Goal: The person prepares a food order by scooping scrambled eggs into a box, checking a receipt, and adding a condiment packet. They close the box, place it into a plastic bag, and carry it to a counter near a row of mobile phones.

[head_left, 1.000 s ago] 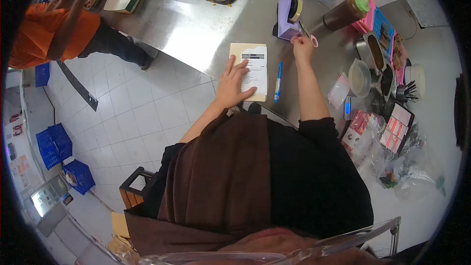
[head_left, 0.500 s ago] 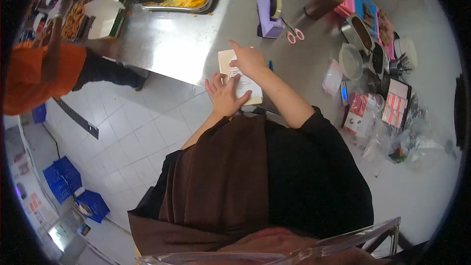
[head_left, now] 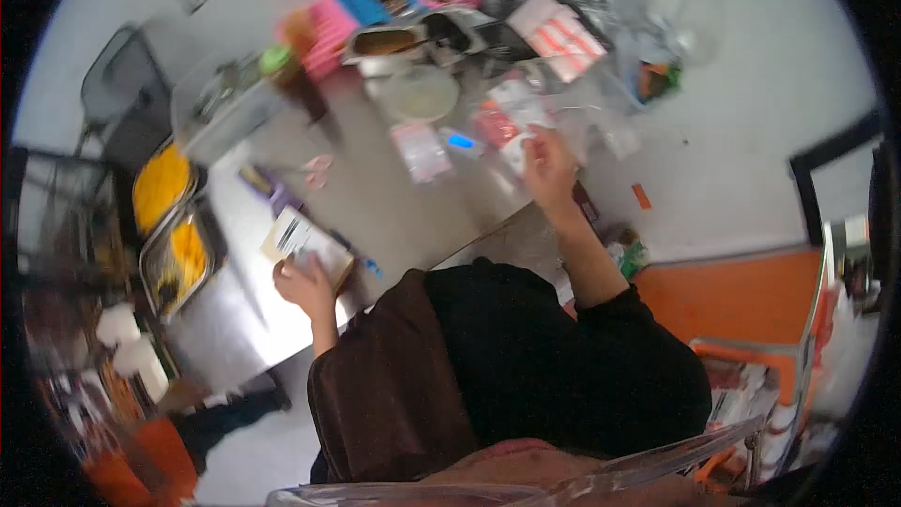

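Blur is hiding detail: left hand (head_left: 305, 284) is lying flat on the box (head_left: 298, 237) at the centre-left table (head_left: 404, 216) edge, right hand (head_left: 549, 164) is touching packets (head_left: 511, 122), grip unreadable

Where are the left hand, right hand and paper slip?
left hand (head_left: 302, 284): head view, back of the hand.
right hand (head_left: 549, 167): head view, back of the hand.
paper slip (head_left: 298, 233): head view, printed face above the fingers.

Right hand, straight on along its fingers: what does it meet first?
The right hand points up and left at the clear plastic packets. The nearest one, with red on it, looks first in line and is possibly already touched. Blur hides contact and depth.
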`<state>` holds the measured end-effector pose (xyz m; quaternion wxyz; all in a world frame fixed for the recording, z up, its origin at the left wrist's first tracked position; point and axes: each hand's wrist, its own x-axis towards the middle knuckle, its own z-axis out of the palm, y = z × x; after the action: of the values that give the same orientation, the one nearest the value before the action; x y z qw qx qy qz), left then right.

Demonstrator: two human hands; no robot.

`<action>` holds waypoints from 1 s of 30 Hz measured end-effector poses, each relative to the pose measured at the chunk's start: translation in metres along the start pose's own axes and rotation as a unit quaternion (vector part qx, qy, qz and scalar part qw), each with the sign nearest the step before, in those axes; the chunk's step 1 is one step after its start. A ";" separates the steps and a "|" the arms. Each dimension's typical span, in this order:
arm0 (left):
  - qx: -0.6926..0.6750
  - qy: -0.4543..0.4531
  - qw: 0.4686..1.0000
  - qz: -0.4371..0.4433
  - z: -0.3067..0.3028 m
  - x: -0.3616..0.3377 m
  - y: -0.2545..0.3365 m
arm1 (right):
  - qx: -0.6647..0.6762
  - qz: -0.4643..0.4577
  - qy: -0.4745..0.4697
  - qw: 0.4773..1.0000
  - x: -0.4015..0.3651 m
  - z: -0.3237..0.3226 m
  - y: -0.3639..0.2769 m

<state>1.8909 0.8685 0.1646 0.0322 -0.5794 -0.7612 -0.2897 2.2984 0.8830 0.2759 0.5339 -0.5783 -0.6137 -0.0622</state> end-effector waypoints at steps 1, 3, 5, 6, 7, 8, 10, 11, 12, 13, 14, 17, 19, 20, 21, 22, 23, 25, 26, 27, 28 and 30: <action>-0.043 -0.001 0.998 0.039 -0.004 0.006 0.024 | -0.055 -0.008 0.069 0.996 0.004 -0.033 0.023; -0.175 -0.026 0.978 0.115 -0.036 0.021 0.087 | -0.142 0.059 0.208 0.966 0.009 -0.093 0.066; -0.342 -0.081 0.920 0.176 -0.069 0.030 0.167 | -0.161 0.195 0.284 0.925 0.005 -0.131 0.132; -0.377 -0.083 0.892 0.234 -0.088 0.032 0.206 | -0.151 0.256 0.289 0.910 -0.004 -0.144 0.177; -0.362 -0.087 0.863 0.343 -0.108 0.032 0.242 | -0.140 0.315 0.290 0.893 -0.012 -0.156 0.216; -0.342 -0.089 0.823 0.444 -0.130 0.030 0.275 | -0.188 0.305 0.222 0.907 -0.017 -0.166 0.245; -0.330 -0.138 0.744 0.565 -0.164 0.017 0.335 | -0.273 0.275 0.076 0.919 -0.023 -0.176 0.296; -0.369 -0.110 0.670 0.635 -0.176 0.015 0.367 | -0.281 0.220 0.054 0.933 -0.019 -0.180 0.313; -0.403 -0.081 0.588 0.697 -0.181 0.011 0.394 | -0.287 0.163 0.032 0.943 -0.015 -0.182 0.328; -0.440 -0.062 0.575 0.687 -0.182 0.000 0.413 | -0.291 0.105 0.012 0.951 -0.011 -0.183 0.344; -0.476 -0.041 0.560 0.676 -0.183 -0.009 0.429 | -0.271 0.132 -0.040 0.953 -0.007 -0.184 0.359; -0.495 -0.074 0.606 0.618 -0.188 -0.024 0.461 | -0.269 0.187 -0.173 0.929 -0.011 -0.190 0.438; -0.486 -0.109 0.668 0.553 -0.192 -0.031 0.477 | -0.347 0.191 -0.232 0.888 -0.034 -0.182 0.514; -0.484 -0.110 0.688 0.530 -0.191 -0.035 0.482 | -0.386 0.222 -0.253 0.859 -0.023 -0.178 0.495; -0.481 -0.111 0.707 0.506 -0.191 -0.039 0.487 | -0.424 0.249 -0.271 0.827 -0.002 -0.181 0.452; -0.483 -0.098 0.714 0.498 -0.189 -0.040 0.493 | -0.464 0.275 -0.286 0.792 0.014 -0.181 0.425; -0.485 -0.090 0.714 0.497 -0.187 -0.041 0.496 | -0.482 0.300 -0.294 0.769 0.012 -0.173 0.433; -0.485 -0.083 0.709 0.505 -0.184 -0.041 0.501 | -0.496 0.349 -0.284 0.743 0.004 -0.157 0.454; -0.491 -0.078 0.699 0.514 -0.182 -0.041 0.502 | -0.492 0.371 -0.271 0.740 0.001 -0.152 0.464; -0.496 -0.072 0.690 0.523 -0.181 -0.042 0.503 | -0.466 0.386 -0.245 0.757 0.003 -0.153 0.468; -0.507 -0.062 0.676 0.531 -0.179 -0.043 0.503 | -0.439 0.401 -0.219 0.773 0.002 -0.157 0.478; -0.494 -0.068 0.640 0.584 -0.178 -0.039 0.500 | -0.388 0.428 -0.167 0.799 -0.003 -0.164 0.489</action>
<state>2.3030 0.8297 0.4992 -0.1482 -0.8513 -0.0081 -0.5033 2.7726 0.9258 0.0785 0.1264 -0.9422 -0.3080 0.0371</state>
